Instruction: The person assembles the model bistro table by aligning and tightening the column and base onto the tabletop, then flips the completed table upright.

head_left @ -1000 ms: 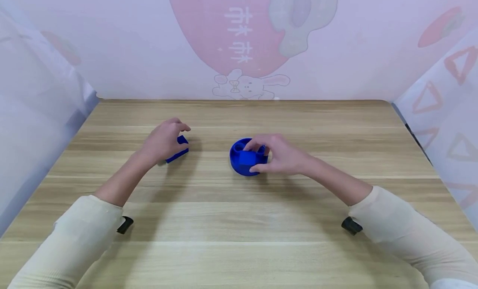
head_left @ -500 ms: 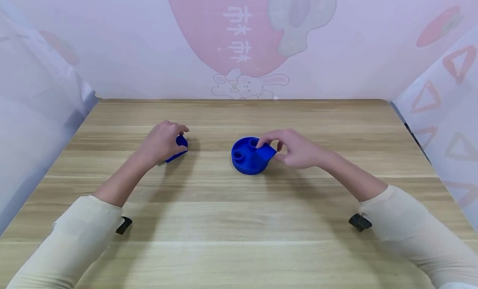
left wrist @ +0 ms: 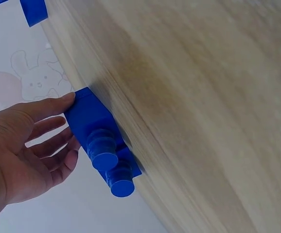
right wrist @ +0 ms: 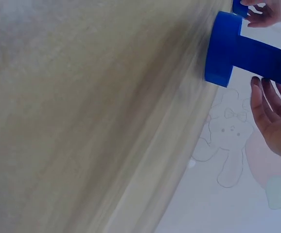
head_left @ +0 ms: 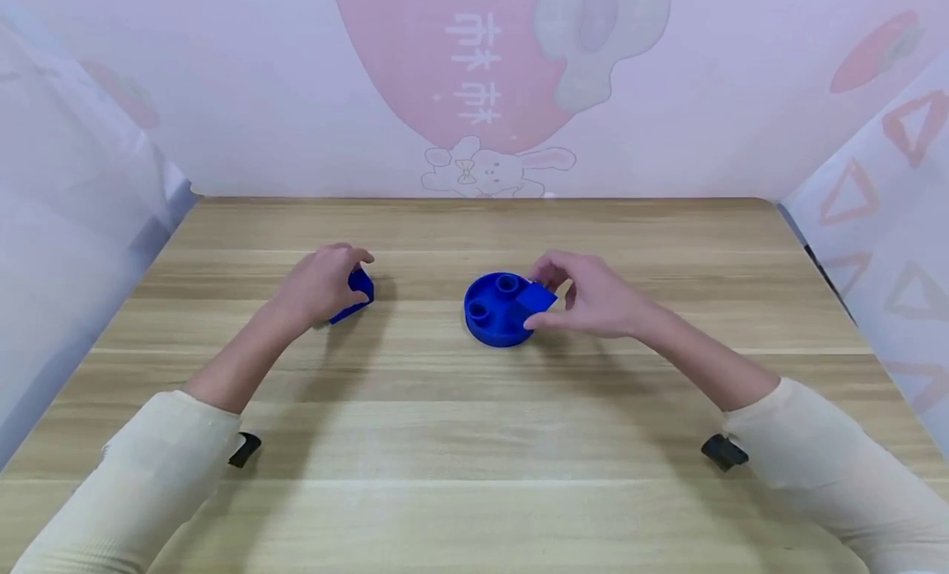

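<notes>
In the head view, a round blue piece [head_left: 491, 333] with a raised rim and two hollow pegs sits on the table. A rectangular blue block [head_left: 537, 299] stands at its right side; the right wrist view shows the block's lower end meeting the round piece. My right hand [head_left: 596, 298] holds this block's upper part between thumb and fingers. To the left, my left hand [head_left: 315, 284] holds a second blue block [left wrist: 88, 114] lying on the table, thumb on its right end and fingers behind it. Two ridged pegs [left wrist: 120, 184] project from that block in the left wrist view.
The wood-grain table [head_left: 445, 442] ends at the back against a pale wall [head_left: 259, 105] printed with a rabbit. Side sheets rise left and right. A black wrist attachment [head_left: 245, 449] hangs beside the left sleeve, another [head_left: 723, 451] beside the right.
My right hand has moved right with the rectangular block, from over the middle of the round piece to its right side. The round piece has shifted slightly right. The left hand has barely moved.
</notes>
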`<state>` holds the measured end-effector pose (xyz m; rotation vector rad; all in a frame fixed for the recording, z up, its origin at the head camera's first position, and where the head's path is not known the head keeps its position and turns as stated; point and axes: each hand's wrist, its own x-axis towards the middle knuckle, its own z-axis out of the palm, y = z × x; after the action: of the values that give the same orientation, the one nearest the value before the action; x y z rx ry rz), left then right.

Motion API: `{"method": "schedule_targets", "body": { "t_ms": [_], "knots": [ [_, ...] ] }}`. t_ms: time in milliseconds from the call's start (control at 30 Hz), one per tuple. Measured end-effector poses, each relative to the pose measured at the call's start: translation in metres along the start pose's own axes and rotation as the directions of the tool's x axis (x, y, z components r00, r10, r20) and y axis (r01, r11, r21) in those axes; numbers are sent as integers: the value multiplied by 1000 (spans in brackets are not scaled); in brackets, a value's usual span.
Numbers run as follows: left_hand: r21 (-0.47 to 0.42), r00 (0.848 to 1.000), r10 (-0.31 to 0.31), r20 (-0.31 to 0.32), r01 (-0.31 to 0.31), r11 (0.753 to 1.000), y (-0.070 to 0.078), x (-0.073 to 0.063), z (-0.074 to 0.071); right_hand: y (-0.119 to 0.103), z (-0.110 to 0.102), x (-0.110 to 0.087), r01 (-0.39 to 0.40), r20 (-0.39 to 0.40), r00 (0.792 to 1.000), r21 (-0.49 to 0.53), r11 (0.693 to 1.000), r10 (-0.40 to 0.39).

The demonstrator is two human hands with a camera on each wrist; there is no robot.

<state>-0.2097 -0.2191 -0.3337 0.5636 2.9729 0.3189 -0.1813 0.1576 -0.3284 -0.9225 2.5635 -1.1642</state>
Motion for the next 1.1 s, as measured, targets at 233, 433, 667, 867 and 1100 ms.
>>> {"method": "schedule_targets", "body": {
  "t_ms": [233,433,667,867,1100],
  "knots": [
    [-60,1000,22,-8,-22,998,2,-3,-1,5,-2,-1,-32,-89,995,25,999,34],
    [-120,994,78,-70,-86,989,9,-4,-6,13,-7,0,-37,-74,996,71,997,42],
    [-257,980,132,-150,-168,952,30,-6,-16,18,-12,1,13,-41,999,109,994,-9],
    [-460,967,153,-203,-233,857,57,-9,-23,27,-15,3,50,3,999,184,982,-52],
    [-664,970,163,-183,-244,707,79,-13,-25,35,-22,5,41,56,997,212,977,-54]
  ]
}}
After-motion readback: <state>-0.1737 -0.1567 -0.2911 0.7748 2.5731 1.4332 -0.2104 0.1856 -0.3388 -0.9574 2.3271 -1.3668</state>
